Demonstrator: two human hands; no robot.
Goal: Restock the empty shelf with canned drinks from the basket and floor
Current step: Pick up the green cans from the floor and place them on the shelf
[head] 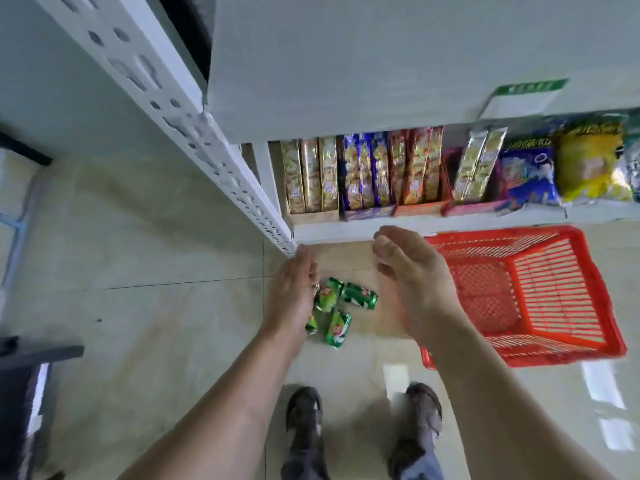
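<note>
While you stand over the floor [138,237], your left hand [292,292] and right hand [412,289] hang with fingers loose, holding nothing; green cans [341,306] lie below, red basket [519,296] just right.

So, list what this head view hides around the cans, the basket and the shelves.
- Green cans: the left hand covers part of the pile, so the count is uncertain.
- Can labels: too small and blurred to read.
- Red basket: the right hand hides its left corner.
- Shelf board: hides the backs of the snack packs.
</note>
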